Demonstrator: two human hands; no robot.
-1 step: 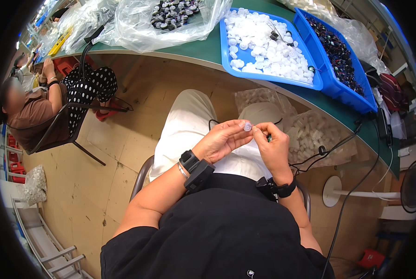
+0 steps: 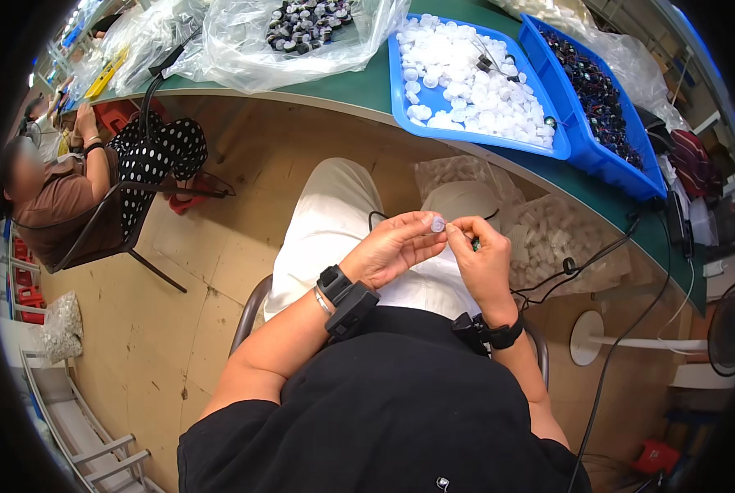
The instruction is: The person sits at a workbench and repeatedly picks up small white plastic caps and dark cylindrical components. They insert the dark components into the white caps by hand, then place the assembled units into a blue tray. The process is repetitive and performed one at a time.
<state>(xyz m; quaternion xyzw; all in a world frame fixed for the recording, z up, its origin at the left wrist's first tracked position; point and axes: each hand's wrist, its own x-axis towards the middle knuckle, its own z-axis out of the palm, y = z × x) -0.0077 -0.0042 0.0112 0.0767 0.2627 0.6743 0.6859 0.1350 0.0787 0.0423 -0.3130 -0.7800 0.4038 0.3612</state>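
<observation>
Over my lap, my left hand (image 2: 394,249) pinches a small translucent white plastic cap (image 2: 438,224) between thumb and fingertips. My right hand (image 2: 482,253) is closed in a pinch right beside the cap, its fingertips at the cap's edge. A small green part (image 2: 476,244) shows between the right fingers; most of it is hidden, so its kind is unclear. Beyond my hands, a blue tray (image 2: 398,103) on the table holds many similar white caps. To its right, a deeper blue bin (image 2: 622,171) holds dark small parts with thin wires.
A clear plastic bag (image 2: 244,62) with dark-and-white pieces lies on the green table (image 2: 359,86). Bags of white pieces (image 2: 560,238) rest under the table's edge. Black cables (image 2: 569,267) hang at right near a fan (image 2: 729,329). Another person (image 2: 71,193) sits at left.
</observation>
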